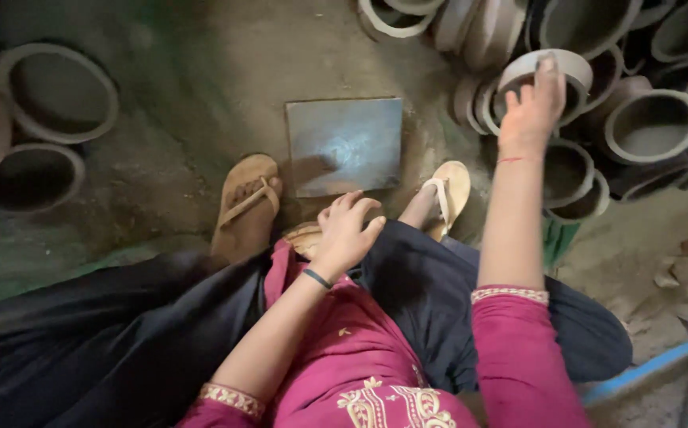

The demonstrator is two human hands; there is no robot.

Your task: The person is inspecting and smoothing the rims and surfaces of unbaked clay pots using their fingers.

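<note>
We see a grey, round, unfired pot [546, 75]; our right hand [532, 111] touches its rim, grip open; left hand [348, 230] loosely curled, empty.

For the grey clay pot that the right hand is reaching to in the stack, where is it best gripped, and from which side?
Probably by the top of its thick rim. The clay pot leans on edge among the stacked pots, its open mouth turned toward the person, so its body is hemmed in. The right hand already comes from above, fingers at the upper rim. A grip over that edge looks the freest.
</note>
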